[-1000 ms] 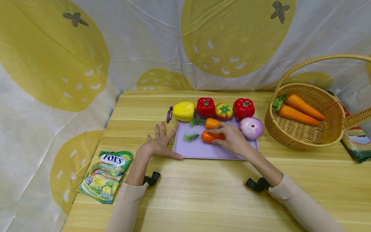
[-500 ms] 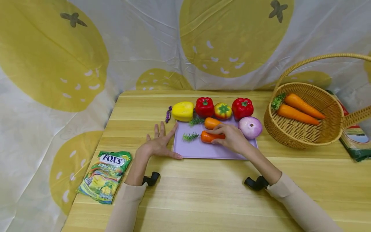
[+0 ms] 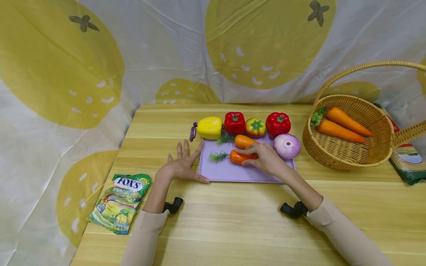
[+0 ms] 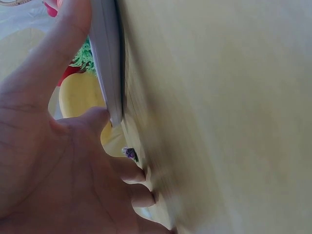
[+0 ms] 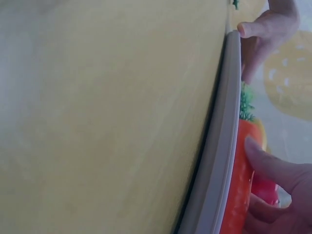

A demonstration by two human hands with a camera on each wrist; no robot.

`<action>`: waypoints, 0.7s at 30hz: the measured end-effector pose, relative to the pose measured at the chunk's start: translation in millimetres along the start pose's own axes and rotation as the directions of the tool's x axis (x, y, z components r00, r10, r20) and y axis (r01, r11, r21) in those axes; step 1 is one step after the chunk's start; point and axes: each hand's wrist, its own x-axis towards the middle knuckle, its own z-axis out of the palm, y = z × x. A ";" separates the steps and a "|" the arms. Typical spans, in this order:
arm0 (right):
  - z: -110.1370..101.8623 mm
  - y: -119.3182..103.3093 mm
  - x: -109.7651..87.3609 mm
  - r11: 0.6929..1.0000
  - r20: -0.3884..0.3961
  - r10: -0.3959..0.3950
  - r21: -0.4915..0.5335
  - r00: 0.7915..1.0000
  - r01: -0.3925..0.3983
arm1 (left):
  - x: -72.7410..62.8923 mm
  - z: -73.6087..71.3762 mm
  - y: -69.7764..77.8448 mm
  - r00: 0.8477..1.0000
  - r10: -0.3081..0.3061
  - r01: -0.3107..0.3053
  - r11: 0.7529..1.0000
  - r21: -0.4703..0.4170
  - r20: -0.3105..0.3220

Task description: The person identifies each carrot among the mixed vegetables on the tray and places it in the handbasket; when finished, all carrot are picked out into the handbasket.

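My right hand grips an orange-red carrot with green leaves, lying on a lilac tray. In the right wrist view the thumb presses on the near side of this carrot, just over the tray's rim. Behind it on the tray lies a lighter orange carrot, partly covered by the right hand. With fingers spread, my left hand rests at the tray's left edge; its thumb touches the near left corner. In the left wrist view the index fingertip meets the tray's edge.
Along the tray's back stand a yellow pepper, red peppers, a red-yellow tomato-like fruit and a purple onion. A wrapped candy lies left. Right is a wicker basket with two carrots; front left, a Fox's candy bag.
The whole head view has shifted very slightly left. Both hands keep their places at the tray, and the right hand holds the same carrot throughout.
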 end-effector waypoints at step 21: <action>-19.1 -9.2 -7.0 0.991 0.079 -0.042 0.134 0.996 0.031 | -1.4 0.3 0.2 1.000 0.000 0.000 1.000 0.015 -0.010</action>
